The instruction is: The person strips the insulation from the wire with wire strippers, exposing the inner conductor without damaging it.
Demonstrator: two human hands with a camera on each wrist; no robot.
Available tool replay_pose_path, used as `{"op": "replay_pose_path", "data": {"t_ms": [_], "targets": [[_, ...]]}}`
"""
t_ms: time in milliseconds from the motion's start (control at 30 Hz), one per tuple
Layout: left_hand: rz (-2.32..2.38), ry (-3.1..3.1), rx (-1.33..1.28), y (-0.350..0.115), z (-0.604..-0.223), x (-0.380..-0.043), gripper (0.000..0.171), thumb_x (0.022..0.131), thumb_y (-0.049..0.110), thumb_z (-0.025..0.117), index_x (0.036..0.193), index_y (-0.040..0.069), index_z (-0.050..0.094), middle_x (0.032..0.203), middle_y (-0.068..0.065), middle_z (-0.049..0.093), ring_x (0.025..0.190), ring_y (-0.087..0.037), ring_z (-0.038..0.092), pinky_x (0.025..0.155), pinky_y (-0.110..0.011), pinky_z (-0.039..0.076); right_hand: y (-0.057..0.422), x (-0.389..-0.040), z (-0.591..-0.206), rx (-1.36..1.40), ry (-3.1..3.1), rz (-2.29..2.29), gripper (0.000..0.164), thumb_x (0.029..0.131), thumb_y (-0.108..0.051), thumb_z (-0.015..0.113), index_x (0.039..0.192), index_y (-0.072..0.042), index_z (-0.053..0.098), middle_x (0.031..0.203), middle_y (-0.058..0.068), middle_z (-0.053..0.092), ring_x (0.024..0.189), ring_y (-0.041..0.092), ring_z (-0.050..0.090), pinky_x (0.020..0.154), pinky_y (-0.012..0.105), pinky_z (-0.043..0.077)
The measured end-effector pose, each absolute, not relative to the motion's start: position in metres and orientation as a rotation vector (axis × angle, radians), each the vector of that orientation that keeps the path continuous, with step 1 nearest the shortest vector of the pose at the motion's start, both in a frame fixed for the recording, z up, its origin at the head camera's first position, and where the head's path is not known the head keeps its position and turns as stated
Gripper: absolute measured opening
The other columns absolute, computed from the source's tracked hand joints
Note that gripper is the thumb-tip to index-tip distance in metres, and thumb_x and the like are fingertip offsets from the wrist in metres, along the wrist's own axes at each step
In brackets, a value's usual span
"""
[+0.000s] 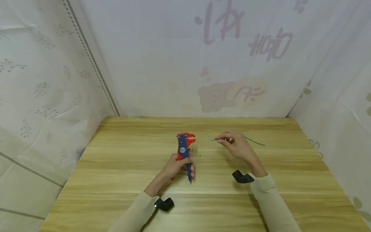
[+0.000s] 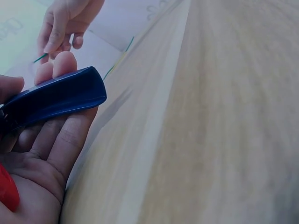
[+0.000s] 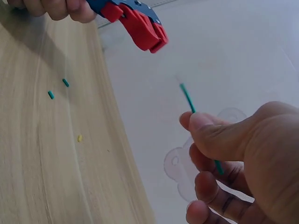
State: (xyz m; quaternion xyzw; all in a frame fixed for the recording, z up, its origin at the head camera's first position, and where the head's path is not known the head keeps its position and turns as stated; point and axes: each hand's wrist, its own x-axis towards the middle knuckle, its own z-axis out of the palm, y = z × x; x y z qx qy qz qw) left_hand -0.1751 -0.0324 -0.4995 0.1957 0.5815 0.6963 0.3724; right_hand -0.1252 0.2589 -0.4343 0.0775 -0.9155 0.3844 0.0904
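My left hand (image 1: 174, 167) grips a blue and red wire stripper (image 1: 182, 143) by its handles, with its red jaws pointing right and spread apart. In the left wrist view a blue handle (image 2: 60, 100) lies across the fingers. To the right, my right hand (image 1: 240, 146) pinches a green wire (image 3: 188, 98) between thumb and forefinger, the other fingers loosely bent. The short end of the wire points toward the stripper, with a faint, thin bare tip. Its longer tail (image 1: 255, 141) trails out to the right behind the hand. A gap separates wire and jaws.
Two small green bits of insulation (image 3: 51, 94) and a yellow bit (image 3: 80, 138) lie on the wooden table (image 1: 130, 161) between the hands. Patterned cloth (image 1: 162, 64) hangs behind and at both sides. Each wrist wears a black camera mount (image 1: 242, 177).
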Motion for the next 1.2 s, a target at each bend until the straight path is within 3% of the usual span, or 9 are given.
{"op": "replay_pose_path", "data": {"t_ms": [200, 433, 900, 1200], "targets": [[1.783, 1.493, 0.460, -0.033, -0.499, -0.177, 0.037, 0.104, 0.014, 0.056, 0.122, -0.016, 0.046, 0.076, -0.004, 0.074, 0.067, -0.020, 0.076, 0.069, -0.038, 0.065, 0.265, -0.122, -0.433, 0.166, -2.734, 1.089, 0.017, 0.099, -0.023, 0.070, 0.111, -0.017, 0.080, 0.104, 0.000, 0.073, 0.082, 0.013, 0.057, 0.071, 0.026, 0.052], [1.784, 1.493, 0.478, -0.034, -0.497, -0.180, 0.038, 0.104, 0.014, 0.056, 0.124, -0.016, 0.045, 0.077, -0.005, 0.073, 0.068, -0.021, 0.076, 0.070, -0.039, 0.065, 0.272, -0.123, -0.432, 0.153, -2.712, 1.044, 0.015, 0.096, -0.019, 0.073, 0.108, -0.015, 0.081, 0.093, 0.001, 0.067, 0.078, 0.013, 0.051, 0.069, 0.025, 0.047], [1.796, 1.519, 0.429, -0.048, -0.497, -0.184, 0.041, 0.104, 0.020, 0.058, 0.116, -0.019, 0.054, 0.082, -0.008, 0.077, 0.076, -0.025, 0.078, 0.077, -0.044, 0.065, 0.286, -0.125, -0.437, 0.151, -2.751, 0.983, 0.016, 0.096, -0.014, 0.072, 0.110, -0.013, 0.081, 0.100, 0.005, 0.073, 0.074, 0.012, 0.054, 0.062, 0.022, 0.044], [1.850, 1.481, 0.418, -0.056, -0.492, -0.187, 0.040, 0.106, 0.017, 0.054, 0.116, -0.021, 0.053, 0.084, -0.012, 0.070, 0.073, -0.026, 0.075, 0.076, -0.050, 0.065, 0.295, -0.125, -0.440, 0.075, -2.793, 0.990, 0.017, 0.096, -0.013, 0.072, 0.111, -0.013, 0.079, 0.103, 0.006, 0.073, 0.076, 0.014, 0.057, 0.061, 0.024, 0.045]]}}
